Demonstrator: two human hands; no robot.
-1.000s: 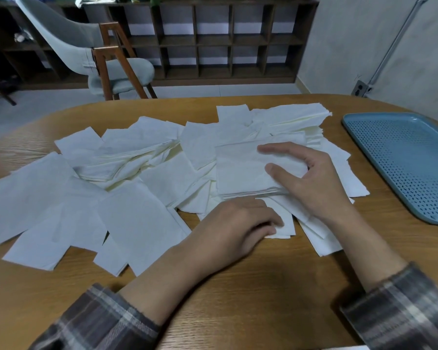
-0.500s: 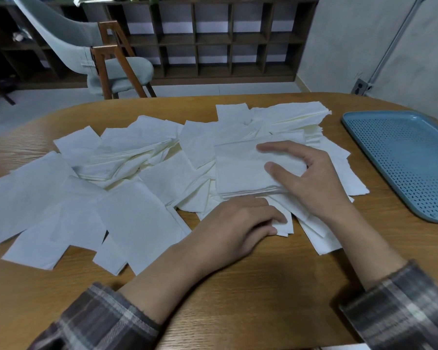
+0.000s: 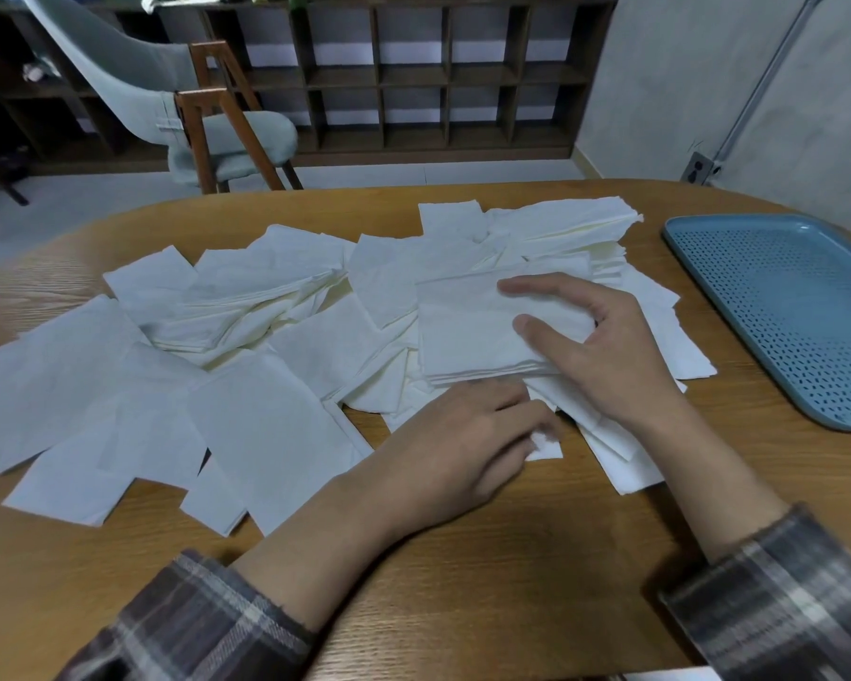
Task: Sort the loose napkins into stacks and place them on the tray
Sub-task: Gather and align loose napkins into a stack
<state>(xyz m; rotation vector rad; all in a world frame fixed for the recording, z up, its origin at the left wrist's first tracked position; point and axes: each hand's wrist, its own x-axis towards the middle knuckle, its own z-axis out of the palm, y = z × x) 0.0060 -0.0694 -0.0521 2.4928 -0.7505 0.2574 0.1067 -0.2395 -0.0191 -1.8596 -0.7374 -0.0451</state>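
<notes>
A long wooden table (image 3: 463, 607) is strewn with loose white napkins (image 3: 266, 425). A blue perforated tray (image 3: 777, 307) sits off to the right. The right hand (image 3: 605, 356) rests on a squared stack (image 3: 467, 331) atop the heap, thumb and forefinger spread, the other fingers hidden. The left hand (image 3: 467, 444) has its fingers curled, pinching a napkin corner (image 3: 541, 442).
</notes>
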